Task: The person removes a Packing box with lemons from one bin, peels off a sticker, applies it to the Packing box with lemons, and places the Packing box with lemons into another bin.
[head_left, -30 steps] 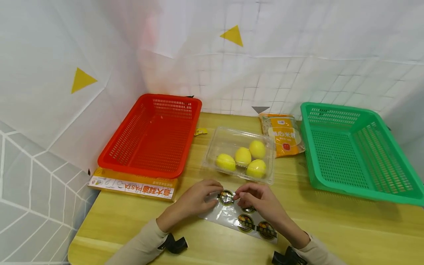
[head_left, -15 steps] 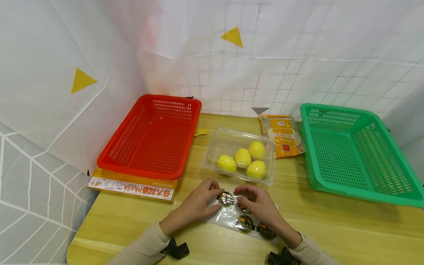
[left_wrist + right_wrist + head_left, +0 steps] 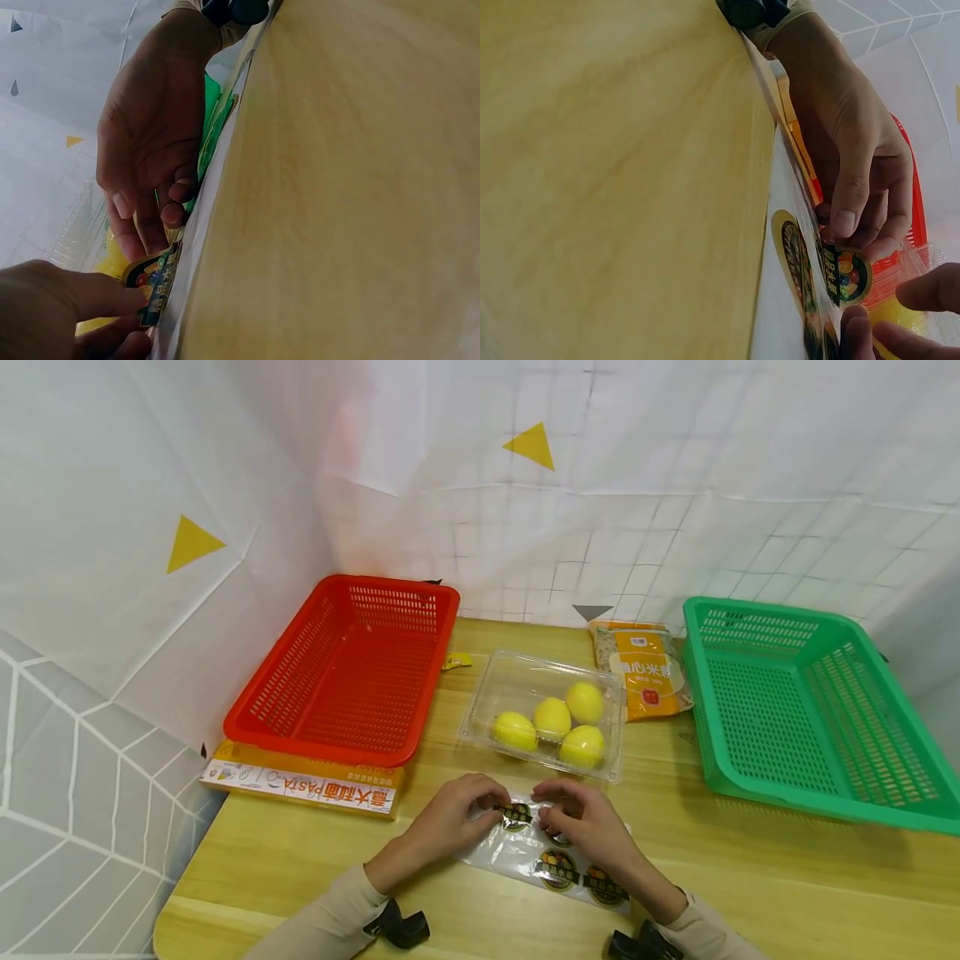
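Both hands, the left hand (image 3: 450,817) and right hand (image 3: 581,823), pinch a round sticker (image 3: 516,816) on the sticker sheet (image 3: 525,856) near the worktop's (image 3: 750,877) front. Beyond stands a clear box of lemons (image 3: 546,714) between a red basket (image 3: 348,668) and green basket (image 3: 810,710). A box (image 3: 300,781) on the left reads "PASTA".

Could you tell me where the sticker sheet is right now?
In the head view, the sticker sheet lies near the table's front edge, under both hands, before the lemon box.

A round sticker (image 3: 516,816) is pinched by the left hand (image 3: 448,820) and the right hand (image 3: 581,827) over a clear sticker sheet (image 3: 551,862) laid on the wooden table (image 3: 750,877). Just behind, four lemons (image 3: 555,725) are held in a clear plastic box (image 3: 517,677), between a red basket (image 3: 352,668) and a green basket (image 3: 802,727).
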{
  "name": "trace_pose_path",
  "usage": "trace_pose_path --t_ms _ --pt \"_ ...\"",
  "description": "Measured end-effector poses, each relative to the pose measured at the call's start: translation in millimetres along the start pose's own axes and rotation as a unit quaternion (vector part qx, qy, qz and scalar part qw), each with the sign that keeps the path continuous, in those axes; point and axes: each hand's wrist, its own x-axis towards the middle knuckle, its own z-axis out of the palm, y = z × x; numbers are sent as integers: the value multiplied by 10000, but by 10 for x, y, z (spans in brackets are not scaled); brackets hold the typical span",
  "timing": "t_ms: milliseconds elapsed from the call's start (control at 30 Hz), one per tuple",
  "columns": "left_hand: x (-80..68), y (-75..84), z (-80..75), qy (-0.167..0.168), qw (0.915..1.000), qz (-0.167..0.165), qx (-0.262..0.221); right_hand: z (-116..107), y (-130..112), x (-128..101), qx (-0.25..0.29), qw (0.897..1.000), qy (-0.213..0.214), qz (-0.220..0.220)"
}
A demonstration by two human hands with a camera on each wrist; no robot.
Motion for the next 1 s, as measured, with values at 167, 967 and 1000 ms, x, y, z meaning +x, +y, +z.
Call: trace_pose_path --t_ms 167,967,1000 --pt "-8 -15 15 205 9991 -168 -342 -2 -8 -11 -202 9997 -64 -75" --pt "-3 38 -7 350 9977 -158 -563 35 -122 -67 -1519 9870 83 -517" --pt "0 47 -10 365 9973 -165 -613 37 -139 -67 -1510 9871 128 -525"
